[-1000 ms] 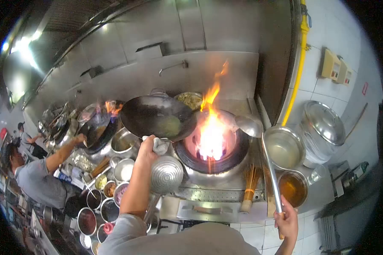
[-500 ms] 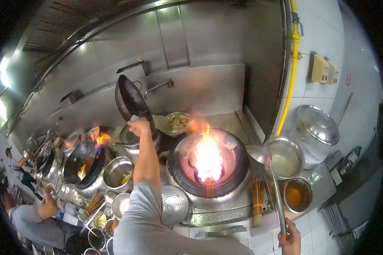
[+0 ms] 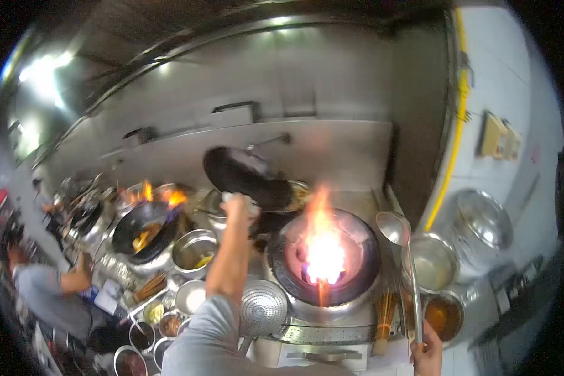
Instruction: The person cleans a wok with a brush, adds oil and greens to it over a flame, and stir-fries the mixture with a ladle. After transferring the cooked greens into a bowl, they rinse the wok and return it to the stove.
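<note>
My left hand (image 3: 234, 207) is stretched forward and closed on the near edge of a dark wok (image 3: 244, 180), with a pale cloth (image 3: 250, 204) at the grip. The wok is tilted and held up near the back of the range. To its right, flames (image 3: 324, 254) rise from an uncovered burner (image 3: 282, 276). My right hand (image 3: 427, 354) grips the long handle of a metal ladle (image 3: 392, 228), whose bowl is raised beside the burner. Partly behind the wok is a bowl of food (image 3: 299, 195).
A perforated skimmer (image 3: 263, 307) lies left of the burner, and a bamboo brush (image 3: 383, 326) stands right of it. Pots of pale liquid (image 3: 429, 263) and orange-brown liquid (image 3: 443, 318) sit at right. At left, a co-worker (image 3: 50, 288) is near another flaming wok (image 3: 143, 229).
The wok has swung from nearly upright to a flatter tilt, its right side now over the food bowl. My view has shifted, with some blur. The ladle stays in my right hand.
</note>
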A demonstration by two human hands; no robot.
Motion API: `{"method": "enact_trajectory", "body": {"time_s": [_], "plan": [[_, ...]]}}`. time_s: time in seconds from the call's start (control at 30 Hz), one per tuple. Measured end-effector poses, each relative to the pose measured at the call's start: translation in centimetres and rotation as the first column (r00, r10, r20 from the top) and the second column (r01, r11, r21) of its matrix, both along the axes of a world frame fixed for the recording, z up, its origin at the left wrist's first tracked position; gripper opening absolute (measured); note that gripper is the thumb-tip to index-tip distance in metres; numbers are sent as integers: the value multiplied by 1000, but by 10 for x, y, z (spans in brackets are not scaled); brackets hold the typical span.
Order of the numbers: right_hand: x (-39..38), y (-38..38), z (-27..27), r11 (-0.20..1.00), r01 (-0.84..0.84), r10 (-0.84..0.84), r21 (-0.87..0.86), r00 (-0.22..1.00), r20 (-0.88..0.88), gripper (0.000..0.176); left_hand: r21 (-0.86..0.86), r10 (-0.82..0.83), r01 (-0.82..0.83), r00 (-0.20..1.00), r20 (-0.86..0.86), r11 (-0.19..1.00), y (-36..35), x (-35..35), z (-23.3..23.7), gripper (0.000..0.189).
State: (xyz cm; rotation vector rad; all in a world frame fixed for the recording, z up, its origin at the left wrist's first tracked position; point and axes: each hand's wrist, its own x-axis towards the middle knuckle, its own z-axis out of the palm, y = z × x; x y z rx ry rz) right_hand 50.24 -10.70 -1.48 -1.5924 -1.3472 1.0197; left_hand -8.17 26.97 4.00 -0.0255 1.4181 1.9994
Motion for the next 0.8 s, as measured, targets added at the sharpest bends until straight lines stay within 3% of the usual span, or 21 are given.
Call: {"method": "enact_trajectory", "body": {"time_s": [0.1, 0.13, 0.17, 0.23, 0.27, 0.37, 0.43, 0.47, 0.53, 0.57, 0.6, 0.77, 0.8], "plan": [[13, 22, -14, 986, -117, 135, 119, 979, -155, 61, 279, -270, 217, 948, 167, 935, -63, 29, -68, 25], [19, 30, -22, 968, -159, 185, 195, 975, -125, 54, 368, -333, 217, 898, 288, 904, -102, 53, -78, 22], [23, 39, -23, 964, -177, 200, 198, 974, -104, 58, 450, -409, 215, 822, 396, 867, -146, 86, -78, 20], [26, 60, -13, 968, -176, 193, 179, 978, -79, 67, 367, -389, 241, 824, 411, 899, -207, 142, -86, 24], [35, 72, -22, 949, -241, 229, 203, 970, 81, 64, 324, -386, 263, 823, 417, 909, -230, 169, -90, 26], [45, 77, 17, 924, -366, 299, 108, 871, 389, 62, 161, -431, 407, 887, 167, 899, -273, 234, -89, 26], [57, 86, 1, 840, -480, 338, 252, 828, 448, 64, 81, -389, 392, 920, -54, 916, -275, 260, -113, 26], [58, 84, 1, 853, -483, 364, 196, 821, 439, 64, 31, -373, 385, 908, -188, 922, -277, 277, -117, 27], [63, 81, -13, 870, -490, 417, 57, 792, 446, 65, -92, -360, 360, 812, -460, 928, -282, 307, -113, 33], [64, 75, -15, 897, -443, 417, -6, 839, 349, 67, -166, -362, 330, 727, -584, 929, -291, 323, -100, 38], [71, 69, -25, 901, -431, 396, 59, 870, 295, 68, -232, -364, 285, 627, -688, 930, -303, 338, -87, 42], [89, 60, -68, 903, -392, 366, 177, 916, 162, 72, -320, -323, 53, 223, -920, 946, -318, 372, -48, 47], [88, 65, -70, 904, -395, 363, 164, 911, 195, 72, -317, -320, 51, 228, -920, 947, -315, 369, -51, 46]]}}
